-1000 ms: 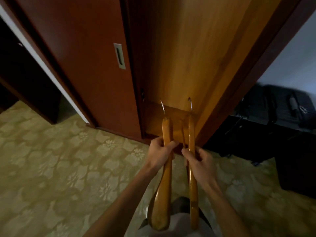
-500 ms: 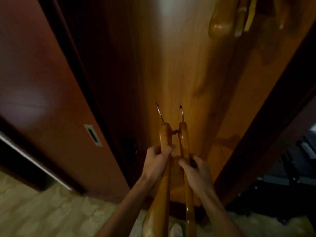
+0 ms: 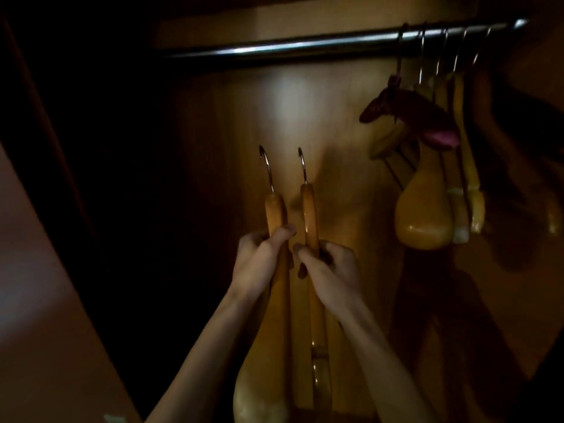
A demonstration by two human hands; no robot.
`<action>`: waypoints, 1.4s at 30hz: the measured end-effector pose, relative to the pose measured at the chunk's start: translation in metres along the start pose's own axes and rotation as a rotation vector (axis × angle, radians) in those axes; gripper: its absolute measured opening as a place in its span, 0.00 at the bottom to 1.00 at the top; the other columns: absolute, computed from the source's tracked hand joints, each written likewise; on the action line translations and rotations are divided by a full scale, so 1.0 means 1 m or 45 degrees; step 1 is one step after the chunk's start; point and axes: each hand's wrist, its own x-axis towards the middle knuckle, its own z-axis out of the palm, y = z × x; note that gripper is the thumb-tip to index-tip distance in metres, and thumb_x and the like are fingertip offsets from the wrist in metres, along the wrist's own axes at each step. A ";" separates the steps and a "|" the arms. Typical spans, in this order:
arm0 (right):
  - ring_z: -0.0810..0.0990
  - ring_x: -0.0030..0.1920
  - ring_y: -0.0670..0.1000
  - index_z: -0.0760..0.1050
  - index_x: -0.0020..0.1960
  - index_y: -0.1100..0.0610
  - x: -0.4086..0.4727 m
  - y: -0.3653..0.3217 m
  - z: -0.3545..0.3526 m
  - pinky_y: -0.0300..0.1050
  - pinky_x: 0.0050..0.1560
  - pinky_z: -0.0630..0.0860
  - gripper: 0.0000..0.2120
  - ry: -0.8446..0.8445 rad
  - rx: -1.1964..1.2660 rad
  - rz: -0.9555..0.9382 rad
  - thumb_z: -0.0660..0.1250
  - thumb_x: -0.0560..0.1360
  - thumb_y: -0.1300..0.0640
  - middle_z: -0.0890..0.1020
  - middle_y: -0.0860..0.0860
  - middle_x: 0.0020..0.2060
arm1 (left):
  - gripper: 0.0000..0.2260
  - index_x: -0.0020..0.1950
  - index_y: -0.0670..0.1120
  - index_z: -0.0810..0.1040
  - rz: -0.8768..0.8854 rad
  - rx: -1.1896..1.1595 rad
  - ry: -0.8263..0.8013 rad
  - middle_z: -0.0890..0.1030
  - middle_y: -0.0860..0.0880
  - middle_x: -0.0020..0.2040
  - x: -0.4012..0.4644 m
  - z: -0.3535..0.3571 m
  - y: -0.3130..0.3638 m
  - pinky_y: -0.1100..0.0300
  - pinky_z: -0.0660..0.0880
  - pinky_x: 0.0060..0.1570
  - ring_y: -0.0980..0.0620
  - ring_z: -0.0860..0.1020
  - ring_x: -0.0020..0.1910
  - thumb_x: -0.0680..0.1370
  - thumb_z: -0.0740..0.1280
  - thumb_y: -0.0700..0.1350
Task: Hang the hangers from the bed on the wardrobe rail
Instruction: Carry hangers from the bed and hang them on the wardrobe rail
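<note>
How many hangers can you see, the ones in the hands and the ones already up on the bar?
Hangers held in the hands: 2, one in the left hand and one in the right hand.
Hangers on the rail: about 5, going by the hooks; they bunch together, so this is a rough count.
Total: about 7.

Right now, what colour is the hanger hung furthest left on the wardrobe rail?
Dark red hanger, beside honey-coloured wooden ones, in the head view.
</note>
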 end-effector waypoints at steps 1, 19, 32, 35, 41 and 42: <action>0.81 0.37 0.44 0.82 0.44 0.50 0.011 -0.011 0.001 0.28 0.31 0.73 0.09 0.022 0.001 -0.024 0.68 0.78 0.47 0.85 0.53 0.43 | 0.11 0.45 0.47 0.84 0.037 0.014 -0.017 0.86 0.52 0.37 0.011 -0.002 0.011 0.59 0.76 0.43 0.54 0.84 0.39 0.78 0.69 0.54; 0.80 0.28 0.40 0.77 0.34 0.51 0.120 -0.144 -0.046 0.41 0.41 0.73 0.15 0.413 -0.041 -0.336 0.68 0.78 0.48 0.80 0.43 0.25 | 0.17 0.36 0.47 0.83 0.464 -0.063 -0.434 0.82 0.48 0.30 0.124 0.041 0.151 0.59 0.78 0.43 0.53 0.84 0.33 0.78 0.69 0.57; 0.86 0.43 0.53 0.85 0.45 0.59 0.130 -0.126 -0.073 0.56 0.54 0.81 0.18 0.489 -0.125 -0.229 0.67 0.76 0.44 0.87 0.54 0.39 | 0.15 0.48 0.45 0.87 0.404 -0.058 -0.542 0.86 0.51 0.35 0.150 0.088 0.145 0.59 0.82 0.43 0.51 0.86 0.41 0.76 0.73 0.57; 0.81 0.30 0.45 0.82 0.37 0.58 0.129 -0.121 -0.084 0.42 0.38 0.78 0.17 0.483 -0.108 -0.238 0.67 0.78 0.48 0.82 0.50 0.30 | 0.15 0.48 0.46 0.87 0.359 -0.055 -0.570 0.87 0.49 0.36 0.149 0.097 0.140 0.52 0.83 0.51 0.48 0.86 0.43 0.75 0.73 0.58; 0.80 0.29 0.42 0.78 0.31 0.50 0.127 -0.116 -0.093 0.45 0.43 0.73 0.19 0.485 -0.149 -0.189 0.65 0.78 0.43 0.81 0.46 0.28 | 0.18 0.36 0.43 0.82 0.310 -0.093 -0.691 0.79 0.51 0.25 0.146 0.109 0.132 0.63 0.77 0.35 0.55 0.79 0.24 0.79 0.70 0.56; 0.81 0.31 0.42 0.79 0.32 0.51 0.127 -0.114 -0.094 0.45 0.44 0.74 0.19 0.478 -0.146 -0.187 0.65 0.78 0.43 0.82 0.46 0.29 | 0.19 0.37 0.43 0.82 0.309 -0.086 -0.691 0.80 0.51 0.26 0.146 0.110 0.131 0.61 0.77 0.38 0.55 0.80 0.25 0.78 0.69 0.57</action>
